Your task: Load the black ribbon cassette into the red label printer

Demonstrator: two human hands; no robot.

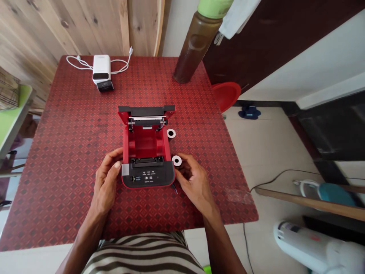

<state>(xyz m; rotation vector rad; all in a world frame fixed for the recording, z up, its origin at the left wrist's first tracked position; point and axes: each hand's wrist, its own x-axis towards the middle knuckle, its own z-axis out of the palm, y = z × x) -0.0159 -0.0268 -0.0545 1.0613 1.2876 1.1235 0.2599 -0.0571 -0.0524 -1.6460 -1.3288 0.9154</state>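
A red and black thermal printer (148, 173) lies on the table with its lid (146, 111) raised and its red paper bay (146, 140) showing no roll inside. My left hand (107, 179) grips the printer's left side, thumb near the front corner. My right hand (195, 180) is closed at the right side, its thumb against the front right corner. Between its fingers and the casing sits a small white paper roll (176, 161); whether the fingers press on it is hard to see. Another paper roll (171, 133) stands farther back, beside the printer.
The table (85, 125) has a red patterned cover. At its back left lie a small white device (102, 68) and a white cable (121, 70). A tall brown bottle (196, 42) with a green cap stands back right. A red stool (226, 95) is beyond the right edge.
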